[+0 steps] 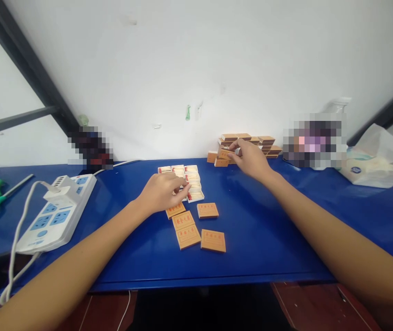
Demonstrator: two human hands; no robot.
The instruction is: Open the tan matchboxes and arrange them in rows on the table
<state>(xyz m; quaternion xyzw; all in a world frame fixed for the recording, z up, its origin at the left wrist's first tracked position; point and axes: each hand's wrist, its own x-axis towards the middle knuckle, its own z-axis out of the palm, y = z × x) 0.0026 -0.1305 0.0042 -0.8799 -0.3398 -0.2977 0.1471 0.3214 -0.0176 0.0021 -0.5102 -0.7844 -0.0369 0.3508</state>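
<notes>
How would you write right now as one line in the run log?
left hand: at open match trays | right hand: pinching matchbox by the stack | front: orange cases on blue table

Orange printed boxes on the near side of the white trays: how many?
5: three boxes in a slanting column by the left hand, two boxes to their right. The left hand may hide more.

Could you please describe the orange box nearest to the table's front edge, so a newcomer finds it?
On the blue table, find the white match trays. Nearer the front edge, orange boxes lie, red print upward; the wanted box is the rightmost of these and closest to that edge.
</notes>
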